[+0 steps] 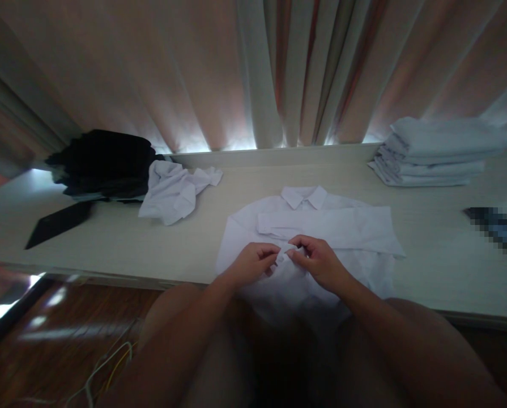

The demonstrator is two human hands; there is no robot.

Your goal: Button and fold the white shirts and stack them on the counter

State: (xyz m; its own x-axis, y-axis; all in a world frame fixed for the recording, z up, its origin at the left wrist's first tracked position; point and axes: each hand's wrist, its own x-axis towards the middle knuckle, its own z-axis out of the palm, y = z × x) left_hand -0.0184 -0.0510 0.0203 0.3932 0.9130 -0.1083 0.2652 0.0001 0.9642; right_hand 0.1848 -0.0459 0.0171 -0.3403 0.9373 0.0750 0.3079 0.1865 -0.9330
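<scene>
Both hands meet mid-shirt [287,283], which lies collar-far on the counter [151,249], a sleeve [333,226] folded across the chest and its near end hanging over the counter's near edge. The left hand [253,263] and right hand [321,263] have their fingers [270,250] pinched together on a small bit of cloth at the front. The danger, I'd say, is a hard tug: it could knock that sleeve askew or drag the overhanging shirt off toward the lap. The crumpled shirt [174,190] far left and the stack [435,150] far right sit well apart.
</scene>
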